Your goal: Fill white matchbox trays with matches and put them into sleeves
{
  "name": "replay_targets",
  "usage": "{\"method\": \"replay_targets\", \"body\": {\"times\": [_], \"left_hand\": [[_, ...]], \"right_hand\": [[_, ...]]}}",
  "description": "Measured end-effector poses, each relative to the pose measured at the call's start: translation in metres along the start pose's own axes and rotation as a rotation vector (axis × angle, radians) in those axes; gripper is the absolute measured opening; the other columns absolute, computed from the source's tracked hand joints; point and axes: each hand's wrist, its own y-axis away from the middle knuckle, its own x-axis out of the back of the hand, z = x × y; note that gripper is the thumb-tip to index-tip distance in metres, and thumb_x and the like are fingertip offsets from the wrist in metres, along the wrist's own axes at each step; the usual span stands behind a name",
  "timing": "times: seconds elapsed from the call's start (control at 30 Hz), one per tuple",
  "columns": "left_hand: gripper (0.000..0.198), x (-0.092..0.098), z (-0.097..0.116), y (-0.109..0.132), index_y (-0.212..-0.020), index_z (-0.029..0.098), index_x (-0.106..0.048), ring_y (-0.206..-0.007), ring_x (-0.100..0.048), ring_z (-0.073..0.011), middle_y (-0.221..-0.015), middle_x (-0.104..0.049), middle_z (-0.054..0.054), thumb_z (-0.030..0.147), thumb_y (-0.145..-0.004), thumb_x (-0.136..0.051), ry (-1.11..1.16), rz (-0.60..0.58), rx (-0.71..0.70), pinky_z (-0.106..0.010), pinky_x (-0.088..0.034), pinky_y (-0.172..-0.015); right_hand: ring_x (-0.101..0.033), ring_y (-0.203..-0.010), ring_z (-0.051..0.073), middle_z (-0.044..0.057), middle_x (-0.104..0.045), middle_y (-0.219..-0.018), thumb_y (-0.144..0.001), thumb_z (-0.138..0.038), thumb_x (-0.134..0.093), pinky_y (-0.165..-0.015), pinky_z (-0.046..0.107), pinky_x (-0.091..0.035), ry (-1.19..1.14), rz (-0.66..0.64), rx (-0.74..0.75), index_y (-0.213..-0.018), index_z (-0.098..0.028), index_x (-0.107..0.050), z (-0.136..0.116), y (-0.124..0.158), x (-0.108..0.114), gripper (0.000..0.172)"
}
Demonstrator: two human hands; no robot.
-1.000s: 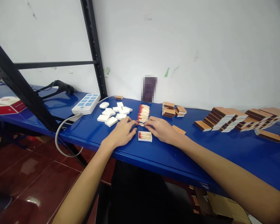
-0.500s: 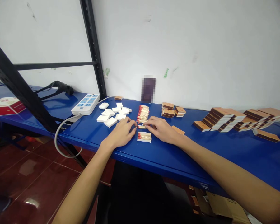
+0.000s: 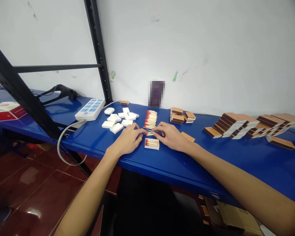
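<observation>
A long pile of red-tipped matches (image 3: 151, 118) lies on the blue table, heads to the left. At its near end, my left hand (image 3: 129, 139) has its fingertips at the red heads. Opposite it, my right hand (image 3: 171, 137) pinches at the plain ends of the matches. Both hands have curled fingers, closed on a few matches between them; exactly how many is too small to tell. Just in front of the pile sits a white matchbox tray (image 3: 152, 148), with several matches lying in it, their heads also to the left.
Several white trays (image 3: 116, 128) lie at the left, near a white mouse (image 3: 109, 110) and a power strip (image 3: 90, 109). Matchboxes (image 3: 177, 118) stand behind my right hand, and stacked matchboxes (image 3: 233, 121) fill the far right. A black shelf post (image 3: 98, 49) rises at the left.
Both hands have shifted only slightly at the near end of the match pile, the fingertips moving a little on the matches. The tray and the boxes have stayed put.
</observation>
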Motion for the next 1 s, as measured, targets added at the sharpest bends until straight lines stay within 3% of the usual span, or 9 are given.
{"method": "replay_targets", "body": {"times": [0.4, 0.57, 0.73, 1.0], "left_hand": [[0.038, -0.0009, -0.0006, -0.0004, -0.129, 0.03, -0.058, -0.101, -0.05, -0.0238, -0.109, -0.048, -0.008, 0.029, -0.095, -0.039, -0.046, -0.027, -0.011, -0.043, -0.042, -0.094], [0.039, -0.0002, 0.0001, -0.0003, -0.129, 0.031, -0.058, -0.101, -0.05, -0.0234, -0.109, -0.048, -0.007, 0.027, -0.095, -0.039, -0.054, -0.041, -0.013, -0.042, -0.041, -0.094], [0.04, -0.0001, -0.0002, 0.0001, -0.13, 0.031, -0.057, -0.101, -0.049, -0.0233, -0.109, -0.048, -0.007, 0.027, -0.094, -0.04, -0.052, -0.042, -0.021, -0.042, -0.041, -0.095], [0.041, 0.0006, 0.0008, 0.0, -0.131, 0.032, -0.057, -0.101, -0.049, -0.0227, -0.109, -0.048, -0.007, 0.026, -0.095, -0.039, -0.058, -0.053, -0.023, -0.041, -0.04, -0.095]], "right_hand": [[-0.057, -0.07, 0.015, 0.005, -0.064, -0.085, -0.086, -0.018, -0.055, -0.066, 0.028, -0.044, -0.051, 0.009, 0.029, -0.094, -0.019, -0.072, 0.0022, 0.0012, -0.0011, 0.019], [-0.054, -0.067, 0.014, 0.005, -0.063, -0.083, -0.086, -0.018, -0.054, -0.065, 0.028, -0.043, -0.086, 0.035, -0.029, -0.091, -0.018, -0.073, -0.0004, 0.0007, 0.0007, 0.019], [-0.056, -0.074, 0.015, 0.006, -0.061, -0.088, -0.089, -0.015, -0.049, -0.07, 0.029, -0.044, -0.039, 0.019, -0.079, -0.1, -0.017, -0.072, 0.0005, 0.0001, 0.0003, 0.025], [-0.057, -0.089, 0.018, 0.007, -0.058, -0.096, -0.093, -0.016, -0.039, -0.081, 0.033, -0.046, -0.048, -0.041, -0.041, -0.108, -0.019, -0.069, 0.0044, 0.0014, -0.0037, 0.034]]}}
